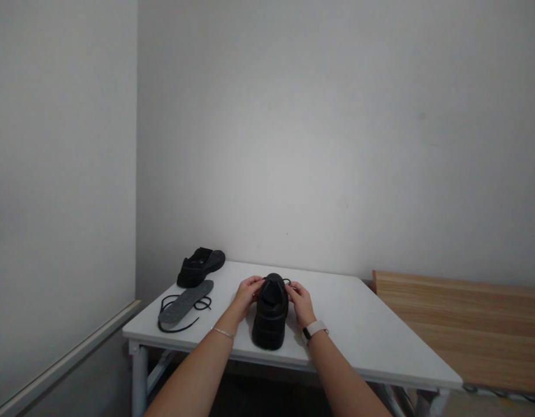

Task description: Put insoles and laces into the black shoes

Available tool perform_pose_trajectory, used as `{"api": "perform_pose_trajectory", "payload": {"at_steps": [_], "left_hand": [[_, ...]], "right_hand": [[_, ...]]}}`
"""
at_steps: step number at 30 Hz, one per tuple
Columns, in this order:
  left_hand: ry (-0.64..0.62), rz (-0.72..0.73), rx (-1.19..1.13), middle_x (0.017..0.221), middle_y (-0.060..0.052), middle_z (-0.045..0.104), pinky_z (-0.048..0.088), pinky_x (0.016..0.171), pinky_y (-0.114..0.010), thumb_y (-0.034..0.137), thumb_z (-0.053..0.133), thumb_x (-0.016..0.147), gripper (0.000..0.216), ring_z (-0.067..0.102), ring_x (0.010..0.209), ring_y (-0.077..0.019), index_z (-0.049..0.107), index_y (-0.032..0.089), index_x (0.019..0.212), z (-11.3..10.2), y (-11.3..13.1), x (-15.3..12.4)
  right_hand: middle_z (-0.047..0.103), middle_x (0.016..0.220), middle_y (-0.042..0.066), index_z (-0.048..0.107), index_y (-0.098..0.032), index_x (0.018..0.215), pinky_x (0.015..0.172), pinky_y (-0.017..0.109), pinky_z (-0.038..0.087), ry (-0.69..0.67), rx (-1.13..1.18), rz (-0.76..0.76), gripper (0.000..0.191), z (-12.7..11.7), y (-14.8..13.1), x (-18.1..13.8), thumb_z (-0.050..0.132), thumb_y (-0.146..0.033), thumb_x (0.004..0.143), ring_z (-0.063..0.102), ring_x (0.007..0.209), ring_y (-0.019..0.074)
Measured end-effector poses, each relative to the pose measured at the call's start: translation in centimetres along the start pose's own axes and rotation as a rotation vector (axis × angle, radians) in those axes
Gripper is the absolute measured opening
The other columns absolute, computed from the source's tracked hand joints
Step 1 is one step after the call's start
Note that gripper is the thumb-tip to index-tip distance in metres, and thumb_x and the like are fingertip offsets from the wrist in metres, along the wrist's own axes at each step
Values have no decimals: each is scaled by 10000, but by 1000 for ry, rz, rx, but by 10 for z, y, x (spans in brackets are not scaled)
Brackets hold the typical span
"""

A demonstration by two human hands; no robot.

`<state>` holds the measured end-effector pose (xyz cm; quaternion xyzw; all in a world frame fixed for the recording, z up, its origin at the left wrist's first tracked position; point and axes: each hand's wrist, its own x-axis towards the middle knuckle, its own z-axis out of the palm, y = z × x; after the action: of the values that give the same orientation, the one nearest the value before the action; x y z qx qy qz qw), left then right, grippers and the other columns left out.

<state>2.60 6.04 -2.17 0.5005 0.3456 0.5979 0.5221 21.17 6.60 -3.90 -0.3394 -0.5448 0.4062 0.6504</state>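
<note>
A black shoe (270,315) stands on the white table (363,330), its toe toward me. My left hand (247,292) is curled against the shoe's left side near the tongue. My right hand (299,301) is curled against its right side, fingers pinched at a black lace (287,282) at the top of the shoe. A thin bracelet sits on my left wrist and a watch with a pale strap on my right wrist.
A second black shoe (200,267) lies at the table's back left. In front of it a grey insole (185,302) rests on a loose black lace (168,302). A wooden tabletop (467,330) adjoins on the right. Walls stand behind and to the left.
</note>
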Motion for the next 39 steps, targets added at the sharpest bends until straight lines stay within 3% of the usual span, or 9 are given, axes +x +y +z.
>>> {"api": "perform_pose_trajectory", "payload": {"at_steps": [5, 12, 18, 25, 34, 39], "left_hand": [[47, 39, -41, 1056, -61, 650, 576, 709, -345, 316, 603, 953, 244, 656, 832, -179, 605, 147, 1128, -3, 2, 4], [43, 32, -33, 1026, -53, 657, 577, 695, -333, 295, 619, 945, 214, 657, 810, -171, 620, 140, 1093, -2, 0, 2], [149, 83, -71, 1048, -60, 650, 575, 700, -339, 330, 598, 956, 248, 655, 824, -176, 607, 145, 1120, -8, 4, 5], [93, 24, -103, 1011, -49, 660, 577, 684, -325, 290, 620, 945, 206, 657, 795, -166, 622, 138, 1083, -3, 0, 4], [227, 78, -344, 1039, -59, 650, 573, 693, -333, 341, 594, 958, 252, 653, 812, -172, 608, 144, 1115, -13, 6, 7], [198, 74, -444, 995, -47, 652, 567, 653, -308, 343, 586, 963, 241, 646, 758, -154, 610, 145, 1100, -10, 5, 5]], "right_hand": [[647, 1041, 51, 625, -148, 1059, 738, 351, 561, 108, 16, 18, 211, -7, -2, 2, 601, -329, 955, 645, 860, 179], [656, 1028, 46, 635, -143, 1042, 753, 360, 564, 38, 9, 47, 189, -1, -5, -2, 629, -301, 939, 652, 868, 184], [636, 1101, 63, 615, -152, 1104, 776, 378, 560, 152, 28, 69, 229, -10, -7, 3, 604, -324, 953, 643, 915, 198], [657, 1012, 43, 637, -141, 1030, 731, 345, 564, 75, 74, 88, 177, -1, -10, -4, 633, -291, 936, 650, 843, 174], [644, 976, 36, 616, -144, 1057, 660, 304, 557, 277, 318, 108, 217, -13, -5, 6, 585, -339, 966, 637, 765, 149], [643, 941, 29, 611, -148, 1059, 633, 291, 551, 257, 470, 147, 241, -16, -9, 6, 563, -369, 976, 628, 718, 136]]}}
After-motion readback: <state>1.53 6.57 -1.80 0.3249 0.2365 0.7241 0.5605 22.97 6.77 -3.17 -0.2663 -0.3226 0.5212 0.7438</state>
